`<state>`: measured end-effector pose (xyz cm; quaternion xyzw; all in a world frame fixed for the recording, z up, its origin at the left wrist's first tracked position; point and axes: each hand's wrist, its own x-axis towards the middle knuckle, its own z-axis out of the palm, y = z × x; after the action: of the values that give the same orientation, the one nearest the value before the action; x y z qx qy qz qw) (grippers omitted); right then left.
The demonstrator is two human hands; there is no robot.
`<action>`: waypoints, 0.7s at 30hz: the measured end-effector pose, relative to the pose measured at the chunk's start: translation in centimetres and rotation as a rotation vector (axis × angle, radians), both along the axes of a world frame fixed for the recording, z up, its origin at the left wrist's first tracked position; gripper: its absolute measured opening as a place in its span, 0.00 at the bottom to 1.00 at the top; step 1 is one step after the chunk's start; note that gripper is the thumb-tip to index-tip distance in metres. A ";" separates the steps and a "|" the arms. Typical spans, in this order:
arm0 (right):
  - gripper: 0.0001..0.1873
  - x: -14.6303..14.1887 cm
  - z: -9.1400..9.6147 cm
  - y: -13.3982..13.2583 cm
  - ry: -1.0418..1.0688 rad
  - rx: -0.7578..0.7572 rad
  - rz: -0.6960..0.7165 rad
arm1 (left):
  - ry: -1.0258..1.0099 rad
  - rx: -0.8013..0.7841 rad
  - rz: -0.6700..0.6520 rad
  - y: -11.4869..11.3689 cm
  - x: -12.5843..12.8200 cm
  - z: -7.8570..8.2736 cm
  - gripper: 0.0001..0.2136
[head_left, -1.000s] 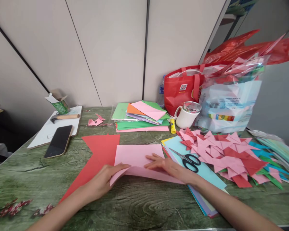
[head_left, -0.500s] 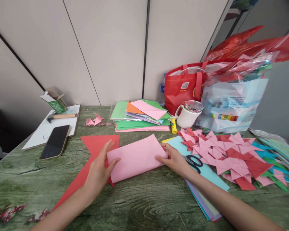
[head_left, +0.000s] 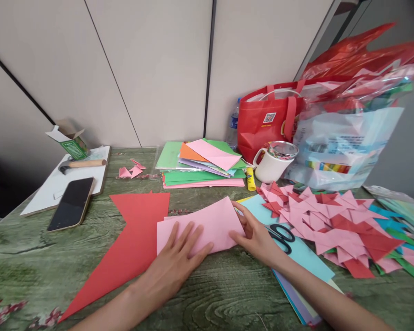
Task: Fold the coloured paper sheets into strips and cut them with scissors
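A folded pink sheet of paper (head_left: pixel 217 216) lies between my hands, its left end over a large red paper shape (head_left: pixel 138 234). Flat on the pink paper rests my left hand (head_left: pixel 182 250), fingers spread. At the right end, my right hand (head_left: pixel 251 232) pinches the paper, thumb on top and fingers behind its edge. Just right of that hand, black-handled scissors (head_left: pixel 283 236) lie on light blue paper (head_left: pixel 308 257).
Folded pink and red paper pieces (head_left: pixel 331 220) are heaped at the right. Behind stand a stack of coloured paper (head_left: pixel 203 177), a glue stick (head_left: pixel 250 179), a white mug (head_left: pixel 274 165) and a red bag (head_left: pixel 258 124). A phone (head_left: pixel 72 202) and hammer (head_left: pixel 83 164) lie left.
My left hand has let go of the paper's left edge and now presses flat on its front. The pink paper has come down lower. My right hand keeps its hold.
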<state>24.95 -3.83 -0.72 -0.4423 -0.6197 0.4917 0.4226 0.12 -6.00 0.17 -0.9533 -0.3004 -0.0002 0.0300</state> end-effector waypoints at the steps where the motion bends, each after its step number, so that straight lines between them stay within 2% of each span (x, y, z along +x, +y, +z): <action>1: 0.34 0.0 0.0 0.0 -0.001 0.012 -0.008 | 0.010 -0.024 -0.014 0.1 -0.1 0.2 0.42; 4: 0.34 0.1 -0.1 0.3 -0.024 0.054 -0.071 | 0.018 -0.062 -0.049 0.3 -0.1 0.4 0.41; 8: 0.30 0.3 -0.6 0.6 -0.172 0.077 -0.180 | 0.018 -0.091 -0.073 0.5 -0.2 0.2 0.41; 14: 0.29 0.5 -1.3 0.8 -0.222 0.057 -0.206 | 0.014 -0.135 -0.098 1.0 -0.4 0.4 0.43; 18: 0.18 0.5 -1.3 0.8 -0.333 0.070 -0.223 | 0.007 -0.159 -0.120 1.5 -0.5 0.6 0.41; 21: 0.16 0.5 -1.5 0.8 -0.390 0.074 -0.224 | -0.010 -0.176 -0.131 1.9 -0.6 0.5 0.40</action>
<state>25.41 -3.00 -2.19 -0.5791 -0.6543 0.3238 0.3629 -0.46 -4.12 0.62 -0.9698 -0.2366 0.0192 -0.0554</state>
